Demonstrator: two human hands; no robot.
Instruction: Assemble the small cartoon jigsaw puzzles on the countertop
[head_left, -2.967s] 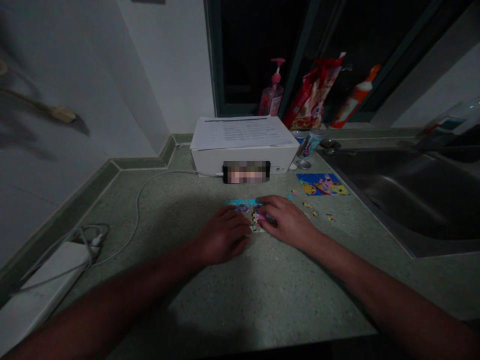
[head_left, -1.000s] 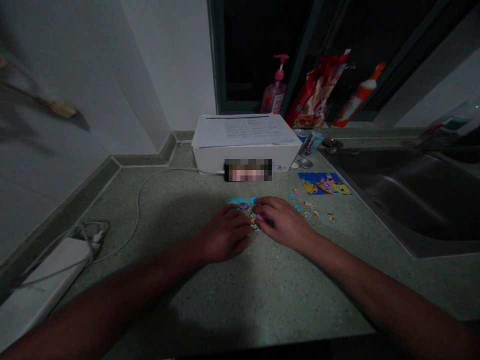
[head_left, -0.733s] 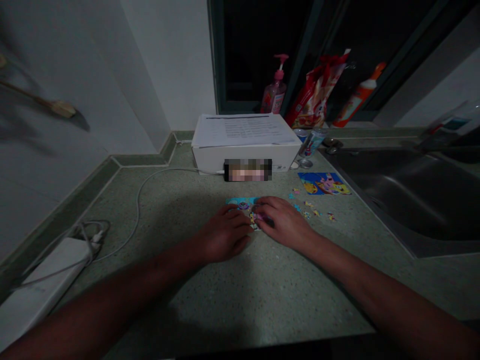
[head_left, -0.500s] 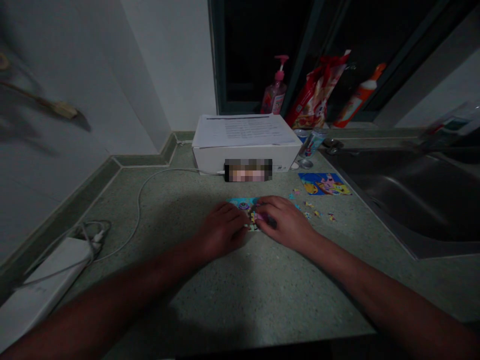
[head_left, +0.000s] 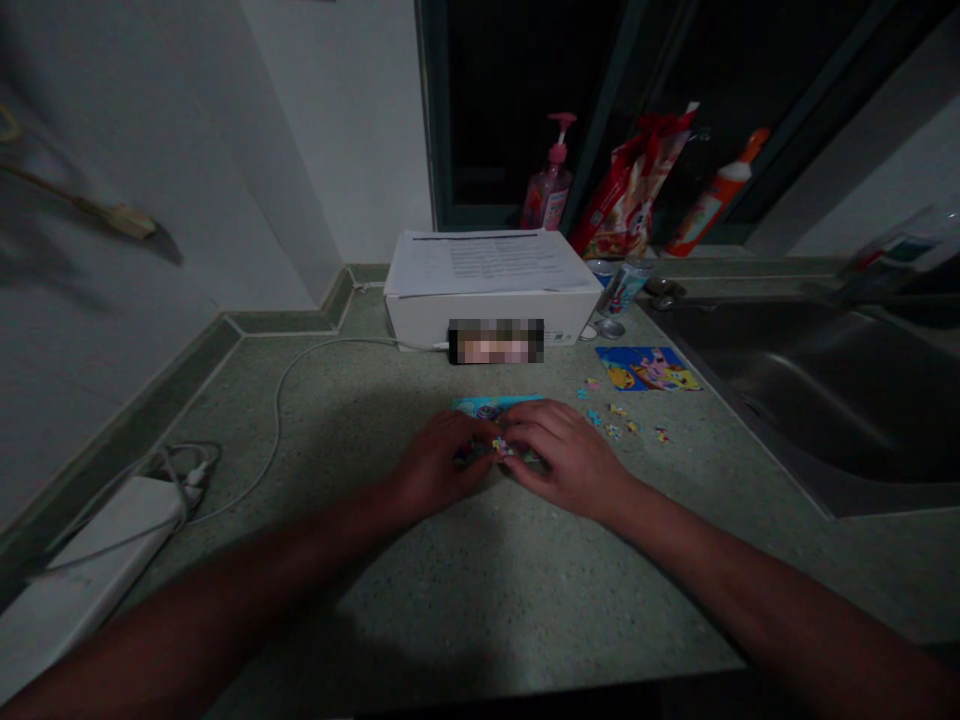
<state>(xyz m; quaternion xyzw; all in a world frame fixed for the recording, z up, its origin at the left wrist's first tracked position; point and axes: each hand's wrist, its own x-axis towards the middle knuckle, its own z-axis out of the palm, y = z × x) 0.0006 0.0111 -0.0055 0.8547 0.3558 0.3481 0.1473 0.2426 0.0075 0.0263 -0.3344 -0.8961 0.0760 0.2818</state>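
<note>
1. our jigsaw puzzle [head_left: 495,405], a flat strip of glossy blue printed pieces, lies on the speckled green countertop [head_left: 525,600], partly under our hands.
2. our left hand [head_left: 439,465] arches over it, fingers loosely together, tips beside a small bright piece [head_left: 501,446].
3. our right hand [head_left: 566,460] curves in from the other side, fingers close together, resting on the puzzle; we cannot tell whether either hand pinches.
4. loose pieces [head_left: 611,420] lie scattered to the right, near a printed cartoon picture card [head_left: 646,368].
5. farther back sits a white cardboard box [head_left: 487,315] topped with printed paper [head_left: 484,262].

Both bare forearms reach inward; the left hand [head_left: 439,464] and right hand [head_left: 566,457] lie palm-down, fingertips nearly meeting, fingers curled.
</note>
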